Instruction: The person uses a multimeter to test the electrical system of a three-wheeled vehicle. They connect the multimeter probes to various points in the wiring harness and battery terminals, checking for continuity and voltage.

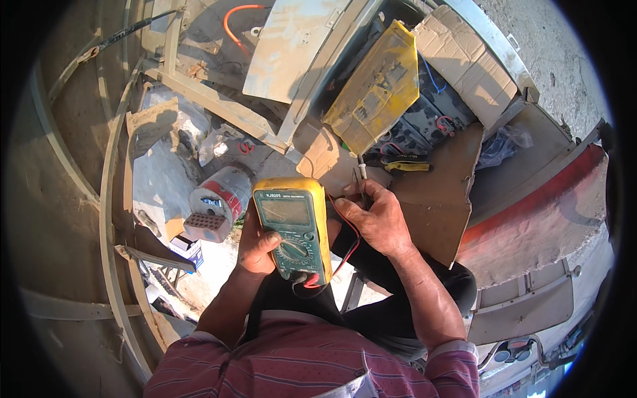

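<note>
My left hand [257, 249] is wrapped round a digital multimeter [286, 229] with a yellow case and green face, its thumb beside the dial. The meter's display looks blank from here. Red and black test leads [356, 232] run from its lower sockets up to my right hand [379, 215]. That hand is closed in a pinch on the leads' ends, and the probe tips are hard to make out. A pale, slim metal end [361, 167] sticks up just beyond its fingers. Pliers [406, 163] with yellow and black handles lie past the right hand.
A worn yellow panel [381, 86] leans over a box of dark parts and wires. Brown cardboard [438, 192] stands to the right, beside a red-edged panel [531, 199]. Metal frame bars [212, 106] cross the left side. A round tub [222, 192] and a perforated brick [206, 227] sit left.
</note>
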`<state>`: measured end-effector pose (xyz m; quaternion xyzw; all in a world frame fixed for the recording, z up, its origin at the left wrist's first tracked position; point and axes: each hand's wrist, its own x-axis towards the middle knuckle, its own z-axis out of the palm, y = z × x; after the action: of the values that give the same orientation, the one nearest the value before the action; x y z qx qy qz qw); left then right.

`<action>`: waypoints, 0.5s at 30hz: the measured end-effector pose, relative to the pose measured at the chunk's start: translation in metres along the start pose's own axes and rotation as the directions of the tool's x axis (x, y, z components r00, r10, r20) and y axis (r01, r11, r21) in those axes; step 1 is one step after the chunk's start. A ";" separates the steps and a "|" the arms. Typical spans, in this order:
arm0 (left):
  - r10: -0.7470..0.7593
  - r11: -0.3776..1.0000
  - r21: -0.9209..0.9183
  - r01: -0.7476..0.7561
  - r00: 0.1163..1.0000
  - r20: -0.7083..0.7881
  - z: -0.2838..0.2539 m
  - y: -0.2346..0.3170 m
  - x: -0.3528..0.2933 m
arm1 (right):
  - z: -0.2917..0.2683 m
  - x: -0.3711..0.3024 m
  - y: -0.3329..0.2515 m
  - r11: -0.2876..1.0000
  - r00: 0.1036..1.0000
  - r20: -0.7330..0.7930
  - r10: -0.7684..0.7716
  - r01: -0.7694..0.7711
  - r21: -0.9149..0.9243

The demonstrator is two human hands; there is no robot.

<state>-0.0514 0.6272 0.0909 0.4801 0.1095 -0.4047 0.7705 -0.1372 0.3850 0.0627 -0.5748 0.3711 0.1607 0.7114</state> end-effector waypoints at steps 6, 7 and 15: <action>0.031 0.979 -0.203 -0.005 0.992 0.122 -0.010 0.026 0.000 | 0.024 -0.009 0.012 0.978 0.804 0.559 -0.204 0.190 0.084; 0.008 0.928 -0.358 0.102 0.956 0.294 -0.008 0.030 0.007 | 0.029 -0.014 0.014 0.964 0.747 0.615 -0.253 0.145 0.221; 0.115 0.828 -0.558 0.053 0.958 0.261 0.035 0.059 0.022 | 0.038 -0.022 0.022 0.951 0.699 0.660 -0.275 0.297 0.083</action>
<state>-0.0013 0.5991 0.1352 0.1719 0.1038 -0.4067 0.8912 -0.1536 0.4314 0.0652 -0.5408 -0.0025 0.2476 0.8039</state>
